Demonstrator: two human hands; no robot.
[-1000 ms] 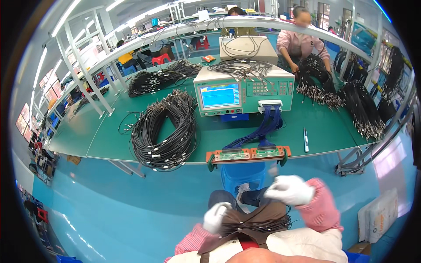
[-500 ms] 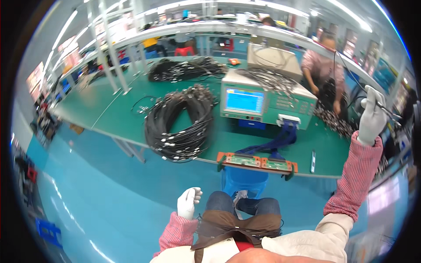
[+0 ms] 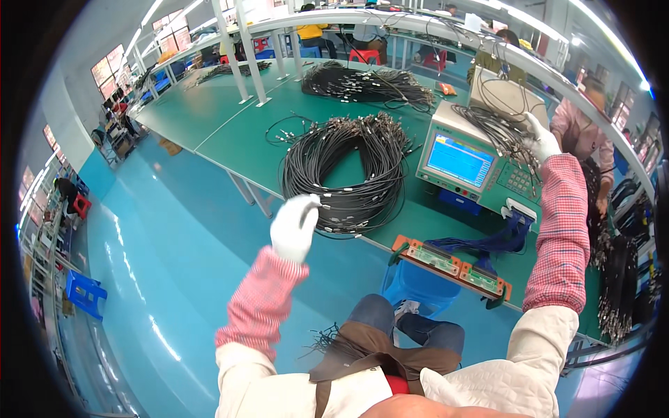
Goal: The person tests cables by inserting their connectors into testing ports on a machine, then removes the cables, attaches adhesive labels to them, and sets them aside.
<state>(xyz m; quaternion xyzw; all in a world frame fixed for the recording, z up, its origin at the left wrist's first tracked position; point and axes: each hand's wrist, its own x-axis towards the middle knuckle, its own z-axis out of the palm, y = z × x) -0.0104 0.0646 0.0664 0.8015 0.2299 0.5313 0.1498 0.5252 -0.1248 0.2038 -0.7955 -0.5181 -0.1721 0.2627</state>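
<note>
My gloved left hand [image 3: 293, 228] is at the near left edge of a large coil of black cables [image 3: 341, 202]. Its fingers are bent, with a gap between thumb and fingers, and nothing shows in them. My gloved right hand [image 3: 543, 141] is over the top of the tester [image 3: 456, 160], beside a loose bundle of cables with metal ends [image 3: 491, 129]. A thin black cable [image 3: 514, 104] runs to its fingers, which look closed on it, though the fingertips are partly hidden among the cables.
An orange-edged connector fixture [image 3: 453, 268] is clamped at the green table's [image 3: 230, 139] front edge, joined to the tester by blue ribbon cables [image 3: 509, 233]. A blue stool [image 3: 421, 289] stands beneath. More cables [image 3: 362, 83] lie behind. A co-worker [image 3: 582, 129] is at the right.
My right hand has come inward from the far right to the cables on the tester. My left hand has risen from my lap to the coil. The view has swung right to left, shifting everything rightward.
</note>
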